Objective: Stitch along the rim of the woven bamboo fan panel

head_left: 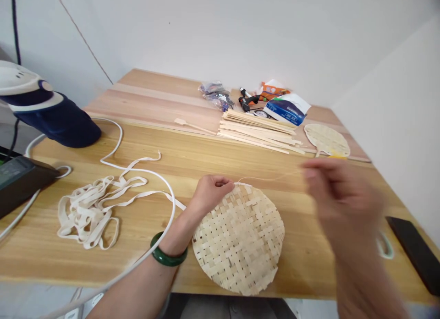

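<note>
My left hand (217, 189) is closed in a pinch on the upper left rim of a round woven bamboo disc (240, 241). A cream fabric tape (123, 200) runs to that hand from a loose heap on the left, and a short pale strip of it lies along the disc's top edge. From this edge a thin thread (261, 178) stretches rightward to my right hand (338, 195), which is raised and blurred by motion. Its thumb and forefinger are pressed together on the thread; whether a needle is there I cannot make out.
Bamboo strips (257, 131) lie at the back beside a small wooden paddle (192, 125), a glue gun (248, 101) and a blue-white packet (288, 109). A finished-looking woven fan (326, 139) and a black phone-like slab (414, 252) are at right. A white cable (165, 181) crosses my left forearm.
</note>
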`<action>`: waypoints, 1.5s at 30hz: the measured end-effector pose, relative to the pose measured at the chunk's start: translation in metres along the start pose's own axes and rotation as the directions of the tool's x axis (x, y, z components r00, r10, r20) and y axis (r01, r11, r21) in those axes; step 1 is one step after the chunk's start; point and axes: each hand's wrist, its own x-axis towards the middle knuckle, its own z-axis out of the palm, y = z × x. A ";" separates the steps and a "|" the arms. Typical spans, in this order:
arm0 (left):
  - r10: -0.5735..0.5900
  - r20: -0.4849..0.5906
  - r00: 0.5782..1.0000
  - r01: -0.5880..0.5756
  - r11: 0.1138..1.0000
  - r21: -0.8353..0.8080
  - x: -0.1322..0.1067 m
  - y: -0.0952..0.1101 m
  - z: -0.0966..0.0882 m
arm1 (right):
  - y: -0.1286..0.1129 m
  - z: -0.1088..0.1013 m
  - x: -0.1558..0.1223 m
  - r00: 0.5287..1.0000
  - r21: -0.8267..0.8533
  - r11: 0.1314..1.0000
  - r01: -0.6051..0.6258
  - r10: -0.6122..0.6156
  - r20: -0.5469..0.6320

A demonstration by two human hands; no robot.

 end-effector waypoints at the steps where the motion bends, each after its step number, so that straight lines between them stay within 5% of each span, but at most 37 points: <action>1: -0.007 0.001 1.000 0.007 1.000 -0.004 0.000 0.001 0.000 | 0.000 0.012 -0.005 0.998 -0.018 1.000 0.002 -0.001 0.061; 4: -0.009 0.000 1.000 0.009 1.000 -0.009 0.000 0.002 0.000 | 0.008 0.046 -0.018 0.967 -0.083 0.997 -0.001 0.022 0.255; 8: 0.002 0.004 1.000 -0.002 1.000 -0.001 0.000 0.003 0.000 | 0.022 0.068 -0.029 0.972 -0.177 0.983 0.039 0.004 0.237; 45: 0.006 0.009 1.000 -0.006 1.000 0.005 0.003 -0.001 0.001 | 0.033 0.074 -0.032 0.970 -0.158 0.986 0.053 -0.014 0.242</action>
